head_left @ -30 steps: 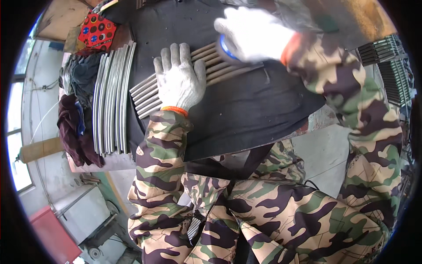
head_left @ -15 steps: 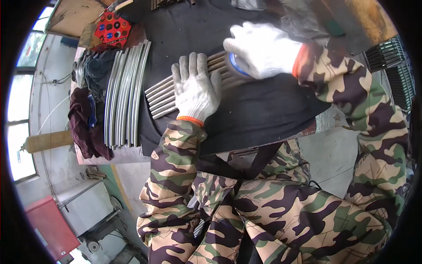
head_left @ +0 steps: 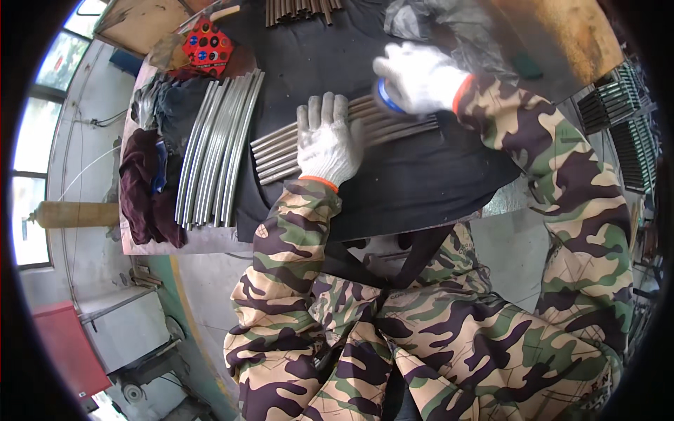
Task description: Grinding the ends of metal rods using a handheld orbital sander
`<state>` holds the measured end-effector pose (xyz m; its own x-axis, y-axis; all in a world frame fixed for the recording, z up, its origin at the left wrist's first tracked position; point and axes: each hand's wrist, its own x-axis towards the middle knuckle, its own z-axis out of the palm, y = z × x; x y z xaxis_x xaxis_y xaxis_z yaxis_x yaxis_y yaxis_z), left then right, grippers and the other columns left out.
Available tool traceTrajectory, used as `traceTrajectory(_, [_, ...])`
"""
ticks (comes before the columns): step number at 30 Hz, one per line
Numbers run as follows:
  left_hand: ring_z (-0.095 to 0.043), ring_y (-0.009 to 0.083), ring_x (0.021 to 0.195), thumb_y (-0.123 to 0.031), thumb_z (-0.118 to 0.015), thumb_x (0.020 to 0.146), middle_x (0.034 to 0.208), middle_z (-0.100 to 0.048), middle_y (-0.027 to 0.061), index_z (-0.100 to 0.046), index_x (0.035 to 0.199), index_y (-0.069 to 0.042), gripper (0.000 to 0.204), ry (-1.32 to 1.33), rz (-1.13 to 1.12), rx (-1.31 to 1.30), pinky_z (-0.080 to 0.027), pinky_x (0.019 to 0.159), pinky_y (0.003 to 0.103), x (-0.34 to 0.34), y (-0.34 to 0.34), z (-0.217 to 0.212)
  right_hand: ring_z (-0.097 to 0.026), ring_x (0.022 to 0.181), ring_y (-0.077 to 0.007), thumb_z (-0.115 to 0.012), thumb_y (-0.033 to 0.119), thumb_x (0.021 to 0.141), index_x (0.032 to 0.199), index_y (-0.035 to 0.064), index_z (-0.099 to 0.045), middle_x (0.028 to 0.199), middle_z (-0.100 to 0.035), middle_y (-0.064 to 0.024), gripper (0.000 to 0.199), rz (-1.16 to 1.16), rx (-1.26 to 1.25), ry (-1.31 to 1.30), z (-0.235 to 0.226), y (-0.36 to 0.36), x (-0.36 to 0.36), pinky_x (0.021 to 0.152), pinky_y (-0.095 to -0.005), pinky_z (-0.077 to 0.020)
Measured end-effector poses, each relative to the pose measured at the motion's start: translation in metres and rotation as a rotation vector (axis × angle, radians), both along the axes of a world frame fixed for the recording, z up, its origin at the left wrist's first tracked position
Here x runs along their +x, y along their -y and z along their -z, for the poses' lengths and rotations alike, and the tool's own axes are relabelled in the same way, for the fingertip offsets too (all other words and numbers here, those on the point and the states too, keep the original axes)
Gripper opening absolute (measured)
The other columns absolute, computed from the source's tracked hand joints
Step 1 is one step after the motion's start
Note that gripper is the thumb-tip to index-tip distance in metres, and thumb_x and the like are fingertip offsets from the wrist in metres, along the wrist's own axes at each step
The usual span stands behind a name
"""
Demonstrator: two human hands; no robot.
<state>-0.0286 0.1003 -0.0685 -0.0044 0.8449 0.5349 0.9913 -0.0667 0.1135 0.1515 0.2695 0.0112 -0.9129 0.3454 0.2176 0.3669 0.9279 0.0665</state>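
We see a row of dull, brownish-grey rods (head_left: 277, 150) lying side by side, paler at their left ends, slanting away to the right beneath our hands. Our gloved left hand (head_left: 328, 144) is open and flat across them, fingers together, thumb blurred. Our gloved right hand (head_left: 425, 78) grips a blue-rimmed disc (head_left: 387, 96) over their farther part; we cannot tell whether it touches them.

Left of our left hand, bright rods (head_left: 219, 154) stand out silvery in a neat row, with a maroon rag (head_left: 144, 186) beyond. Past their far ends is a red panel (head_left: 208, 48) with blue and dark rounds; we cannot tell whether these sit in it. Well right of our right hand, dark rods (head_left: 602, 109) are stacked.

Black cloth (head_left: 407, 179) stretches from our hands to the surface's (head_left: 207, 241) near edge, and beyond them to brown rods (head_left: 302, 10). Crumpled plastic (head_left: 467, 35) lies beyond our right hand.
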Motion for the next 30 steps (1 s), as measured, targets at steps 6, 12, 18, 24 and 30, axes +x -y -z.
traceTrajectory(6, [-0.049,0.0494,0.144,-0.034,-0.065,0.103,0.152,-0.058,0.0261,-0.057,0.147,0.002,0.058,-0.022,-0.177,-0.213,-0.034,0.123,0.061,-0.038,0.034,-0.005,-0.070,0.108,-0.0405,-0.066,0.025,0.096,0.121,0.0083,-0.068,0.118,-0.065,-0.0212,0.030,-0.044,-0.138,0.142,-0.013,0.034,0.010,0.086,-0.0543,-0.0612])
traceTrajectory(12, [-0.052,0.0506,0.140,-0.031,-0.064,0.104,0.148,-0.060,0.0270,-0.060,0.145,0.001,0.052,-0.060,-0.191,-0.142,-0.035,0.122,0.062,-0.041,0.026,0.006,-0.070,0.109,-0.0415,-0.064,0.026,0.098,0.117,0.0059,-0.069,0.114,-0.068,-0.0226,0.028,-0.029,-0.118,0.092,-0.013,0.027,-0.016,0.089,-0.0544,-0.0606])
traceTrajectory(18, [-0.051,0.0487,0.143,-0.034,-0.068,0.100,0.148,-0.062,0.0252,-0.062,0.143,0.002,0.056,-0.018,-0.206,-0.170,-0.033,0.125,0.062,-0.031,0.019,-0.002,-0.069,0.102,-0.0394,-0.068,0.024,0.096,0.116,0.0077,-0.068,0.111,-0.065,-0.0193,0.026,-0.129,-0.123,0.080,-0.011,0.045,-0.001,0.084,-0.0542,-0.0603])
traceTrajectory(24, [-0.055,0.0475,0.136,-0.031,-0.066,0.101,0.144,-0.063,0.0258,-0.062,0.141,0.002,0.052,-0.059,-0.195,-0.094,-0.039,0.118,0.060,-0.035,0.028,0.004,-0.070,0.112,-0.0415,-0.064,0.025,0.097,0.121,0.0078,-0.069,0.118,-0.068,-0.0215,0.030,0.004,-0.118,0.140,-0.014,0.029,-0.031,0.092,-0.0554,-0.0604])
traceTrajectory(30, [-0.055,0.0458,0.136,-0.034,-0.069,0.098,0.140,-0.064,0.0241,-0.065,0.137,0.001,0.053,-0.004,-0.196,-0.198,-0.037,0.120,0.061,-0.032,0.023,-0.004,-0.069,0.105,-0.0403,-0.066,0.025,0.096,0.116,0.0091,-0.066,0.113,-0.065,-0.0197,0.025,-0.093,-0.113,0.067,-0.015,0.052,-0.023,0.083,-0.0545,-0.0600])
